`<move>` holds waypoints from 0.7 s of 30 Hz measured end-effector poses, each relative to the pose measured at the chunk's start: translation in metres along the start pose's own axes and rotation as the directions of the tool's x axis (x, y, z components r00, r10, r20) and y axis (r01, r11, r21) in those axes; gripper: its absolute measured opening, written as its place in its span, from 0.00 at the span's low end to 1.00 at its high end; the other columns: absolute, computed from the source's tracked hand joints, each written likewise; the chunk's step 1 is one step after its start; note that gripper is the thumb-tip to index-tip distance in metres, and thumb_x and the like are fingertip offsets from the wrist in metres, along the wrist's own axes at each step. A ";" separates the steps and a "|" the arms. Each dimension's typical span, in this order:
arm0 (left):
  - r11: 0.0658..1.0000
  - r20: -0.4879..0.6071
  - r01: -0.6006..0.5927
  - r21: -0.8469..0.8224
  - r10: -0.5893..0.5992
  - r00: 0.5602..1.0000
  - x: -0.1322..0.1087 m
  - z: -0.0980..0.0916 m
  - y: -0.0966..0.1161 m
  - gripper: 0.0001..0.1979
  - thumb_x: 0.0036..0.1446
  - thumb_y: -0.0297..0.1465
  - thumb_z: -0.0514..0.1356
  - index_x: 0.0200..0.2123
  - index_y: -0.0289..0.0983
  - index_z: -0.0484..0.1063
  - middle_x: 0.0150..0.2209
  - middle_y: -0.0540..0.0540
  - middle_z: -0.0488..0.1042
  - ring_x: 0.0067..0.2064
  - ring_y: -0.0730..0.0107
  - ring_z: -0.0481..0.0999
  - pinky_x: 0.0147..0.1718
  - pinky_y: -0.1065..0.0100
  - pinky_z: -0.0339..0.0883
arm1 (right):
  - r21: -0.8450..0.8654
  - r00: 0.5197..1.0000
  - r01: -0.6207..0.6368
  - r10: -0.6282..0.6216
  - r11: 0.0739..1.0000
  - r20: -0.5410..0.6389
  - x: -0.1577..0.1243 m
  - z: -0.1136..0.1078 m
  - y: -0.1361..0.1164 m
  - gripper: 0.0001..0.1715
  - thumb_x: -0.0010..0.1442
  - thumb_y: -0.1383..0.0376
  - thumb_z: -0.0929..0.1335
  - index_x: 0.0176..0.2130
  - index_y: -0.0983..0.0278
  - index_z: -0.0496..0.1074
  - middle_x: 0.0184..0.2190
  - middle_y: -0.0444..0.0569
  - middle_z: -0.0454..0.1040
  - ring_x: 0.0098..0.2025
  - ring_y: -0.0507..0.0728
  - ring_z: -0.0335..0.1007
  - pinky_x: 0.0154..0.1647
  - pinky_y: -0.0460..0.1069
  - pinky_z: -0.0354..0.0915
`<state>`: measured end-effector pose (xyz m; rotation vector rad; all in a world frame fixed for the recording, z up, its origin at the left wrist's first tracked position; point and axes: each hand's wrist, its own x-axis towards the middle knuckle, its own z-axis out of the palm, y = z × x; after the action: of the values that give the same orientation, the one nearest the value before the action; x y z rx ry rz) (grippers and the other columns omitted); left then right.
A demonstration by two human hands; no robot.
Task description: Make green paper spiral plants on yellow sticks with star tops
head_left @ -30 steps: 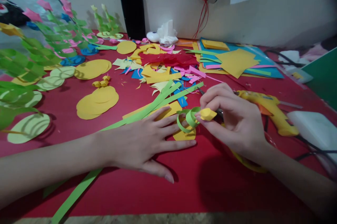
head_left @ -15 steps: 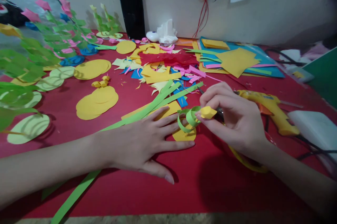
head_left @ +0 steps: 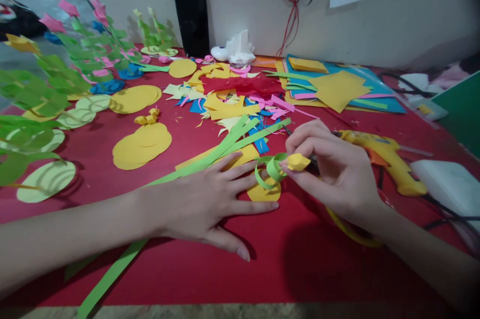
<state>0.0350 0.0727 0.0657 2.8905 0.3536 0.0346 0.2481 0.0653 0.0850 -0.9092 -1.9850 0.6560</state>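
My left hand [head_left: 204, 201] lies flat on the red table top [head_left: 232, 284], palm down with fingers spread. Its fingertips rest over a yellow paper disc [head_left: 265, 194]. Between the thumb and fingers of my right hand [head_left: 335, 174] is a paper flower with a yellow star-like head [head_left: 299, 162]. Below the head, a curled green paper strip [head_left: 276, 168] loops down over the disc. Long green strips [head_left: 112, 276] pass beneath my left wrist. A yellow handle [head_left: 350, 233] shows behind my right hand; most of that tool is hidden.
A yellow glue gun [head_left: 390, 161] lies at right beside a white box [head_left: 450, 186] and cables. Finished paper flowers [head_left: 86, 46] stand at left, near stacked yellow discs [head_left: 142, 146]. Coloured paper scraps [head_left: 228, 94] cover the middle back; a black phone [head_left: 190, 9] leans on the wall.
The whole view has shifted slightly. Both hands keep nearly the same pose, with the paper flower still pinched in my right hand.
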 end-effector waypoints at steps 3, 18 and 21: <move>1.000 -0.012 -0.001 -0.004 0.001 1.000 0.000 0.000 0.000 0.34 0.53 0.52 0.49 0.60 0.45 0.52 0.57 0.39 0.61 0.61 0.48 0.51 0.58 0.47 0.39 | 0.005 1.000 0.005 -0.005 1.000 0.003 0.000 -0.001 0.000 0.09 0.48 0.76 0.67 0.24 0.65 0.64 0.28 0.46 0.65 0.34 0.54 0.60 0.37 0.52 0.60; 1.000 0.005 0.000 -0.005 0.000 1.000 0.000 0.000 0.000 0.34 0.52 0.53 0.49 0.60 0.45 0.52 0.55 0.39 0.63 0.61 0.47 0.52 0.58 0.46 0.39 | -0.049 1.000 0.008 -0.006 0.999 0.030 0.000 -0.001 0.004 0.08 0.50 0.71 0.68 0.32 0.61 0.66 0.34 0.48 0.66 0.38 0.57 0.63 0.41 0.56 0.60; 1.000 0.016 0.002 -0.004 -0.002 1.000 0.000 0.000 -0.001 0.34 0.52 0.53 0.48 0.60 0.45 0.51 0.55 0.40 0.62 0.61 0.47 0.51 0.58 0.47 0.38 | -0.069 0.999 0.028 -0.027 0.997 0.019 0.000 -0.002 0.004 0.09 0.50 0.72 0.68 0.33 0.61 0.67 0.34 0.48 0.67 0.39 0.57 0.64 0.43 0.56 0.60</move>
<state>0.0345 0.0732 0.0659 2.8842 0.3529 0.0113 0.2509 0.0682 0.0831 -0.9188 -2.0434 0.5853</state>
